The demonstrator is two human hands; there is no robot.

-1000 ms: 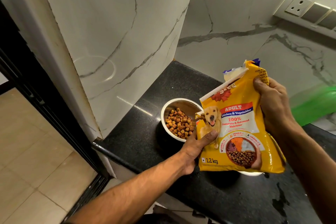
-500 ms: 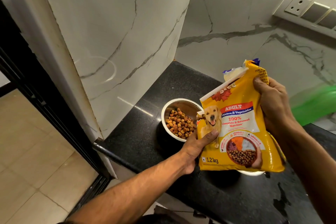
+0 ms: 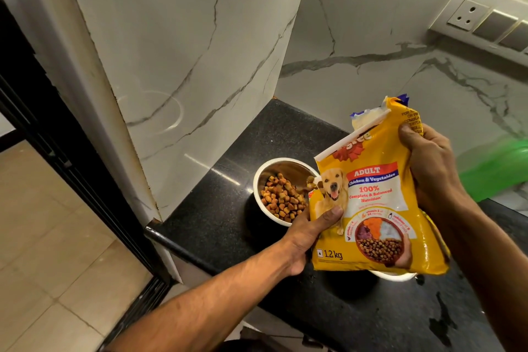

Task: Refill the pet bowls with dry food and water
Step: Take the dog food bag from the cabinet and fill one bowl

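One black speckled stone counter (image 3: pixel 217 208), glossy, wet patches near right front edge (image 3: pixel 441 320). White marble-look wall panels (image 3: pixel 200 51) with grey veins behind and to left, meeting at a corner. One switch plate (image 3: pixel 483 24) on right wall, one socket plus grey rocker switches. Beige tiled floor (image 3: pixel 51 237) lower left, dark door frame (image 3: pixel 57 146) alongside. Blurred green shape (image 3: pixel 497 168) at right edge, cannot tell what.

Two bowls: one steel bowl (image 3: pixel 267 177), white outside, on counter near the corner, part filled with brown and orange kibble (image 3: pixel 281 198); second bowl (image 3: pixel 395 276) mostly hidden under the bag, only a white rim showing, contents not visible.

One yellow dog food bag (image 3: pixel 374 208), 1.2 kg, dog photo, tilted with open lower-left corner over steel bowl rim, few kibble pieces at the opening (image 3: pixel 311 181). Bag held above counter, between the two bowls.

Two hands, both bare. Left hand (image 3: pixel 310 237) grips bag's lower left edge, thumb pressed across front. Right hand (image 3: pixel 428 163) clamped round bag's upper right side, thumb on front near folded top.
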